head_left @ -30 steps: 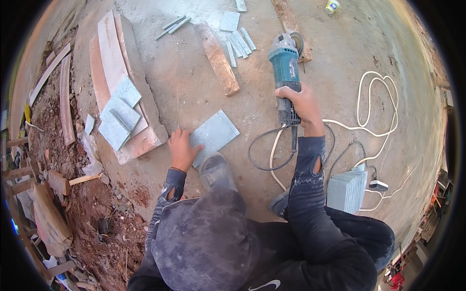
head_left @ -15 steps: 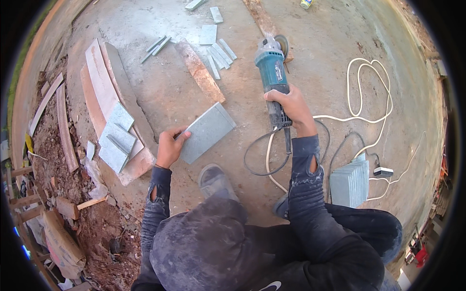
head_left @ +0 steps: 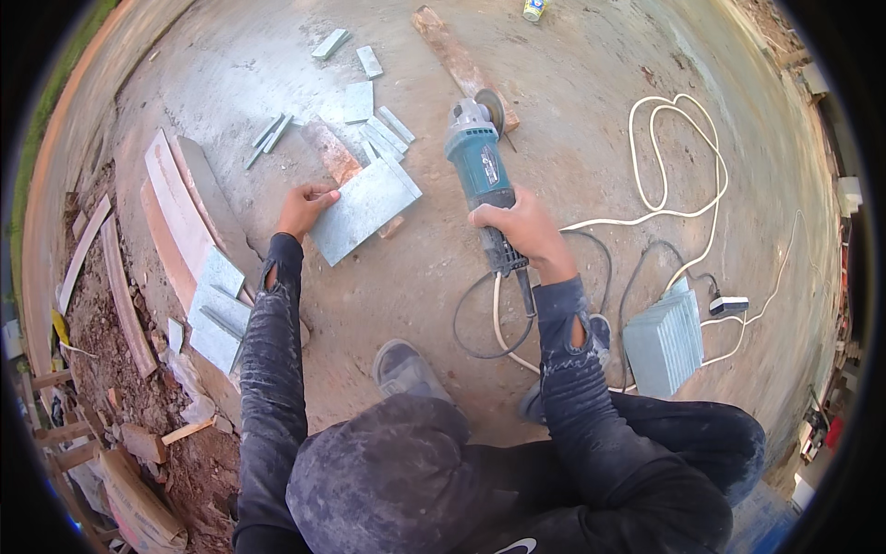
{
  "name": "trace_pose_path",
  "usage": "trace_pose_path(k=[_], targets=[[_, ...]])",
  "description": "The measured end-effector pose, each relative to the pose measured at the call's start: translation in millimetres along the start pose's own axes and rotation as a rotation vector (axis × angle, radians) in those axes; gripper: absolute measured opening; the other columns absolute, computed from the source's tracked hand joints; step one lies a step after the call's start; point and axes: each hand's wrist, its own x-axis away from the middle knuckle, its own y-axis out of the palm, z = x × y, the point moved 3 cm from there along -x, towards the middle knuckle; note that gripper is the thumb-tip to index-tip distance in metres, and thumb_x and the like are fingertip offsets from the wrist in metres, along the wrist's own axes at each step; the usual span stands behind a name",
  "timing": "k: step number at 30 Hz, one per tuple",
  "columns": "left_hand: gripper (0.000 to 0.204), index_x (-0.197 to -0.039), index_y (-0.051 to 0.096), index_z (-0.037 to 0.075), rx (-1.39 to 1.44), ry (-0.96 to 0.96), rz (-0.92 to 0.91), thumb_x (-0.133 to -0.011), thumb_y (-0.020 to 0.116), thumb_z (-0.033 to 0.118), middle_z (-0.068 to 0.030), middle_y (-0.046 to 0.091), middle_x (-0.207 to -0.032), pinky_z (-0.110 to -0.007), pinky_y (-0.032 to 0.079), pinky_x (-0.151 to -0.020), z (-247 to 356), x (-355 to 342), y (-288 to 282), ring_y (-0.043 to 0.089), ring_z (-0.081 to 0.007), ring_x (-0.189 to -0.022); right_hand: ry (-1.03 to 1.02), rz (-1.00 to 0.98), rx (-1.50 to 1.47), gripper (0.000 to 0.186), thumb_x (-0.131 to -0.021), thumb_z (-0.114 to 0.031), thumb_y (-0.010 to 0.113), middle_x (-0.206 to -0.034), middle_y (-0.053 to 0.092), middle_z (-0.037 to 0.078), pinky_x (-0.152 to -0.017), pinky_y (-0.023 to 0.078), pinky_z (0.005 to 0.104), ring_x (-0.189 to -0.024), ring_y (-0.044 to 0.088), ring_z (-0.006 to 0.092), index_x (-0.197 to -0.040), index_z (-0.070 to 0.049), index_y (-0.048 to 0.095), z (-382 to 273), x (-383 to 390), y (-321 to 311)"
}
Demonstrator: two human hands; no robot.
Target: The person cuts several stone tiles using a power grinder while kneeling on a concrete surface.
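Observation:
A grey-green rectangular stone tile (head_left: 363,210) is pinched at its left edge by my left hand (head_left: 306,209), thumb on top. The tile lies across a reddish board (head_left: 329,152), which shows beyond its far edge and at its near right. My right hand (head_left: 528,231) is wrapped round the rear body of a teal and black angle grinder (head_left: 482,164). The grinder's disc (head_left: 491,109) points away from me, by a second reddish board (head_left: 459,57). Whether the disc spins I cannot tell.
Several cut tile strips (head_left: 388,134) lie beyond the held tile. Pale boards (head_left: 175,203) with loose tiles (head_left: 220,314) rest at left. A stack of tiles (head_left: 662,343) stands at right, near a power socket (head_left: 729,305) and a looped cream cable (head_left: 646,217). Dirt and rubble border the far left.
My left hand has moved the tile forward and left, over the reddish board. The grinder in my right hand appears slightly further left and lower as the view shifts.

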Motion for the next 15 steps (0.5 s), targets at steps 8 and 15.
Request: trace_pose_path(k=[8,15], targets=[[0.052,-0.126,0.055,-0.001,0.795,-0.248,0.158,-0.085,0.077,0.022,-0.0096,0.064,-0.112,-0.036,0.047,-0.088,-56.9,47.3,10.8,0.061,-0.0194,-0.1,0.009,-0.031,0.007,0.031,-0.069,-0.022,0.074,-0.073,0.059,0.002,-0.057,0.044,0.0269,-0.062,0.055,0.0105,-0.09,-0.002,0.063,6.3,-2.9,14.3],[0.039,-0.126,0.05,0.003,1.334,-0.249,0.18,-0.094,0.066,0.016,-0.0077,0.062,-0.117,-0.036,0.05,-0.093,-70.0,79.2,52.8,0.062,-0.0208,-0.105,0.024,-0.084,0.025,0.038,-0.068,-0.025,0.075,-0.077,0.061,0.004,-0.061,0.046,0.0278,-0.066,0.057,0.0128,-0.094,0.001,0.063,9.0,-8.4,22.3]])
